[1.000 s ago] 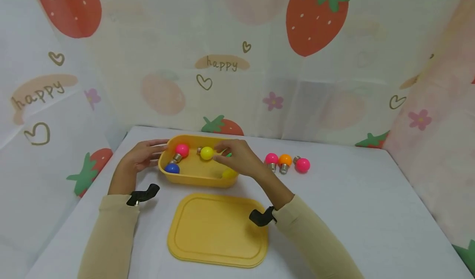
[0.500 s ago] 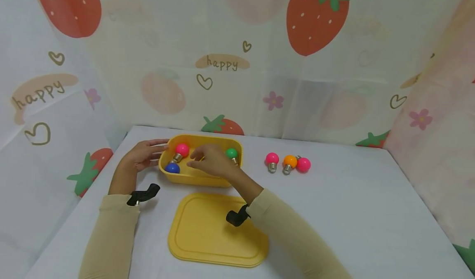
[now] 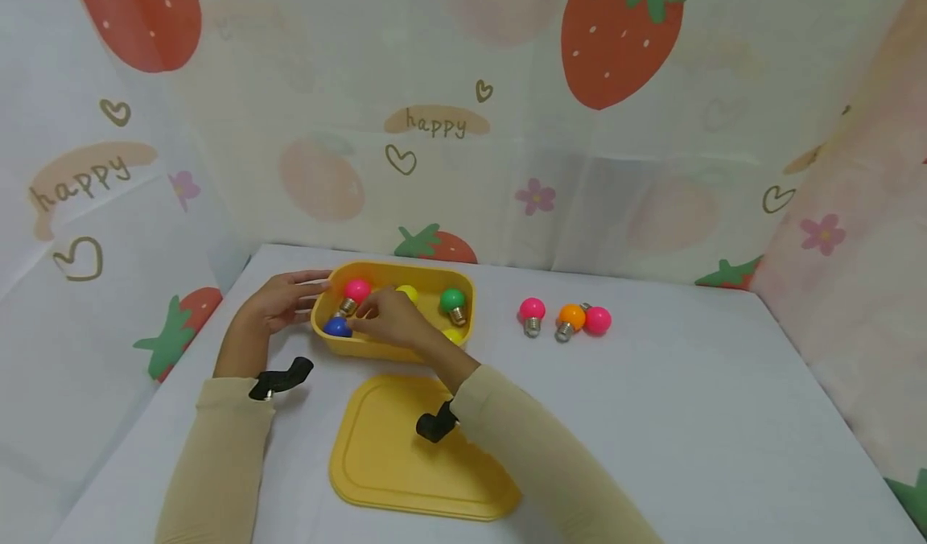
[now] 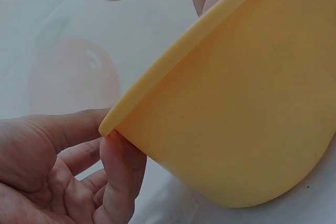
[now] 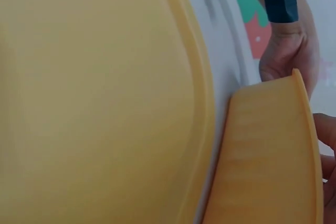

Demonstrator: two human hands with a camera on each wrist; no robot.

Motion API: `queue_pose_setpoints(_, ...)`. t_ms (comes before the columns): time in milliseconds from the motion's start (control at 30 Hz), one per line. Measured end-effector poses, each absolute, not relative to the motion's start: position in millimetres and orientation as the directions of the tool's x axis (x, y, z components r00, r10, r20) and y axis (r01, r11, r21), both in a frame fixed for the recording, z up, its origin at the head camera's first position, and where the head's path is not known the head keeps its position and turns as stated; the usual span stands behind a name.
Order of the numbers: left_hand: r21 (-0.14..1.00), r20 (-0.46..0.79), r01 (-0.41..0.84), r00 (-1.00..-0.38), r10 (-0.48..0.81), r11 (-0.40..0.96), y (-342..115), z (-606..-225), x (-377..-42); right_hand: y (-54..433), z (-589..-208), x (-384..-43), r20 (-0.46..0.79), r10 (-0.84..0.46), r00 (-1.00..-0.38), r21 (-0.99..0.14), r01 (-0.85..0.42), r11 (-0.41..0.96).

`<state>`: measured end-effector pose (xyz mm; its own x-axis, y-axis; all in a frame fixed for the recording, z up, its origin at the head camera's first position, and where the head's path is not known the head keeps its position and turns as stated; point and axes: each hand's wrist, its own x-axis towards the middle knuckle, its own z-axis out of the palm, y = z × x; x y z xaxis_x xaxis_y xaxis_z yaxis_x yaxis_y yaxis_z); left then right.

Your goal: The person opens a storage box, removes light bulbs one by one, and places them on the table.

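Inside the near-left corner of the yellow box point(image 3: 369, 349), the blue bulb point(image 3: 337, 328) lies just left of the right hand point(image 3: 391, 317), the nearer one; whether it is pinched cannot be told. The left hand point(image 3: 278, 301) pinches the yellow box's left end.

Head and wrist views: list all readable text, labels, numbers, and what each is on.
"happy": tan patch on the left wall sheet, head view.
"happy": tan patch on the back wall sheet, head view.
Tan patch by the right fold: nothing legible.
Yellow box, lid, bulbs: no readable markings.
Wrist views: no text readable.
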<state>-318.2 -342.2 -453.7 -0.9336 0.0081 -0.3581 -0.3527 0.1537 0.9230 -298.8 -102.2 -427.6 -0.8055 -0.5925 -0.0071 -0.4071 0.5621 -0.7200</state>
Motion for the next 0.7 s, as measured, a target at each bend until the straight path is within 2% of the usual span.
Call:
queue_pose_setpoints(167, 0.927, -0.349, -0.342, -0.937, 0.021, 0.157, -345.0, -455.8, -317.6, -110.0, -435.2, -300.2, -0.043, -0.57, -0.821, -0.764, -0.34, 0.548)
queue_pose_setpoints(467, 0.938, -0.332, -0.325, -0.942, 0.041, 0.122, -347.2, -454.2, -316.8, -123.4, -440.7, -303.6, -0.039, -0.579, -0.814, -0.757, -0.354, 0.549)
queue_pose_setpoints(700, 0.937, -0.336, -0.329, -0.941, 0.043, 0.116, -347.5, -453.1, -318.6, -129.4, -441.0, -305.8, -0.052, -0.54, -0.84, -0.743, -0.329, 0.583)
